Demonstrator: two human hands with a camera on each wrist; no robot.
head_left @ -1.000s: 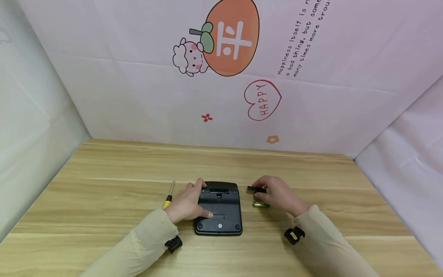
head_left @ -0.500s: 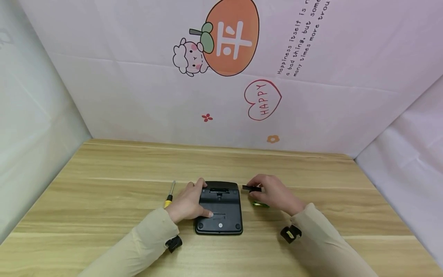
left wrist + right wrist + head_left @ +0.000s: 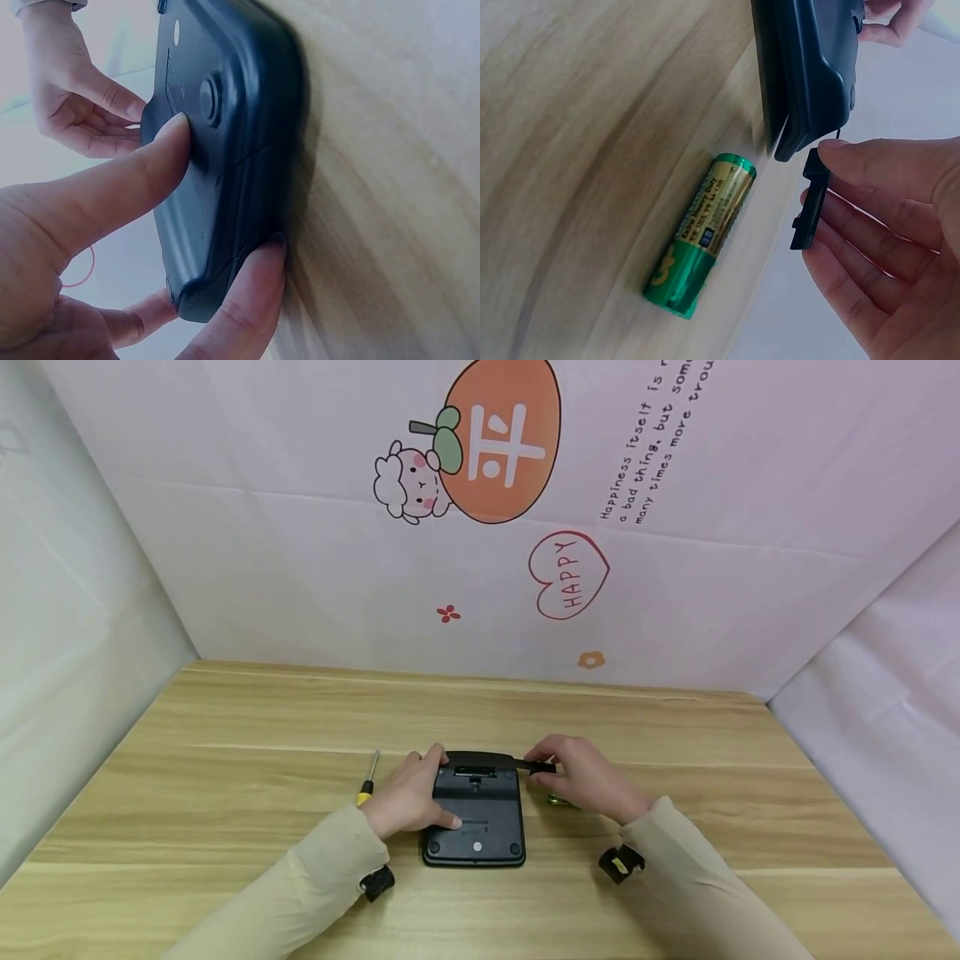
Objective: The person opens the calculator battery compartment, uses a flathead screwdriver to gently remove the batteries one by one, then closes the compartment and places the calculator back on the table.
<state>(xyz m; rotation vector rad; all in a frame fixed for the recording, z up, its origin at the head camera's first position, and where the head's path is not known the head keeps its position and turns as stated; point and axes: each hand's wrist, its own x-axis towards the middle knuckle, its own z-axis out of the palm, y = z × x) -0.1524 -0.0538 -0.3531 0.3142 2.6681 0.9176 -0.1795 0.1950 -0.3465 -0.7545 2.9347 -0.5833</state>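
A black calculator lies face down on the wooden table, its battery compartment uncovered near the far end. My left hand grips its left side, thumb on the back and fingers along the edge. Between the thumb and fingers of my right hand is a small black battery cover, held at the calculator's far right corner. A green and gold AA battery lies on the table just below the right hand, partly hidden by it in the head view.
A screwdriver with a yellow and black handle lies left of the calculator, partly behind the left hand. A white printed cloth hangs along the table's back edge, with more white cloth at both sides.
My right hand has moved left with the battery cover, bringing it up to the calculator's far right corner and over part of the battery. The left hand and calculator have stayed in place.
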